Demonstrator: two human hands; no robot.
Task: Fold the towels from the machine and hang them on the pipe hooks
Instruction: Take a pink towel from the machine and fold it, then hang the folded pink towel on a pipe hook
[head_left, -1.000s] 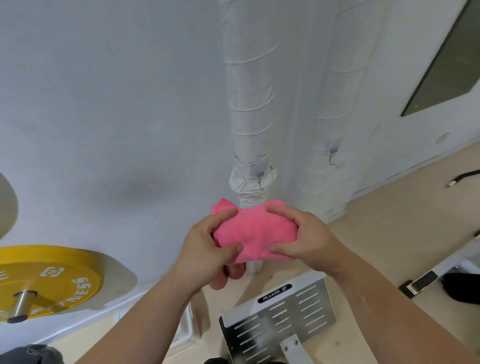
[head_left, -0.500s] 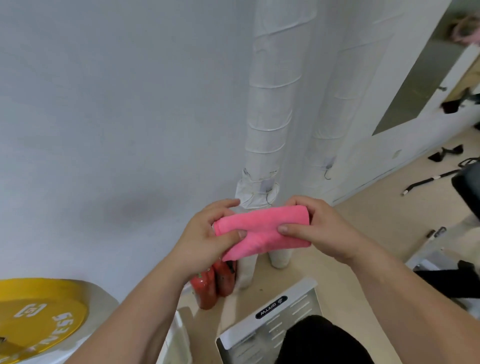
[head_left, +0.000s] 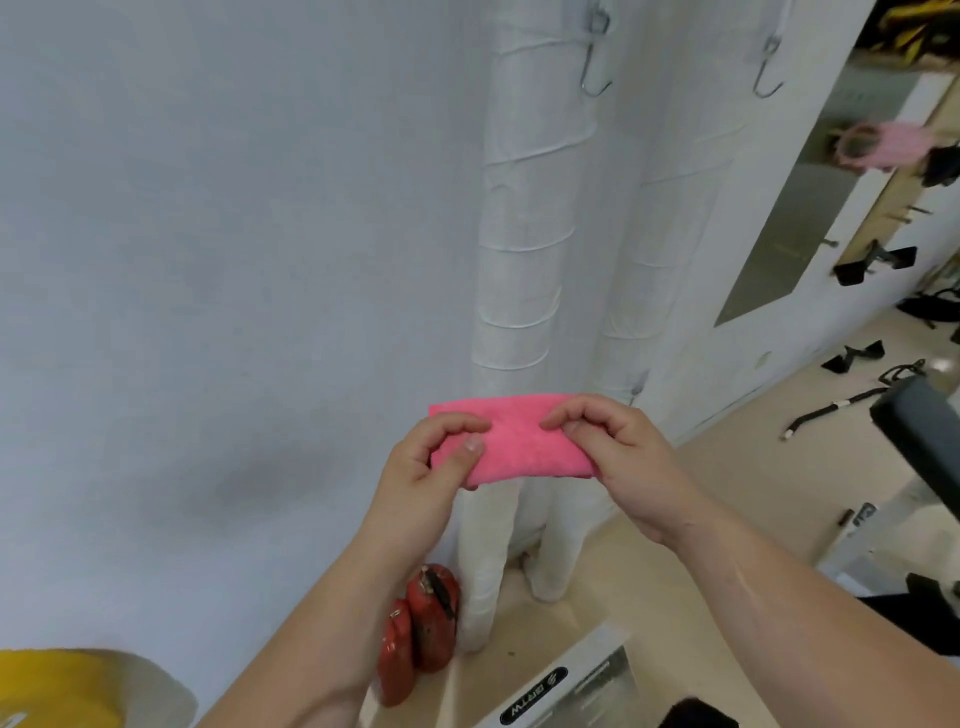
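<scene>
A pink towel, folded into a flat rectangle, is held in the air in front of two white wrapped pipes. My left hand pinches its left end between thumb and fingers. My right hand grips its right end with curled fingers. High on the left pipe hangs a metal hook, with nothing on it. A second bare hook hangs on the right pipe. Both hooks are well above the towel.
Two red fire extinguishers stand on the floor at the foot of the left pipe. A yellow weight plate is at the lower left. A machine's metal footplate lies below. Gym handles and a bench crowd the right.
The view has tilted upward, bringing the two hooks into sight. The towel went from a bunched wad to a flat folded strip, and both hands have raised it.
</scene>
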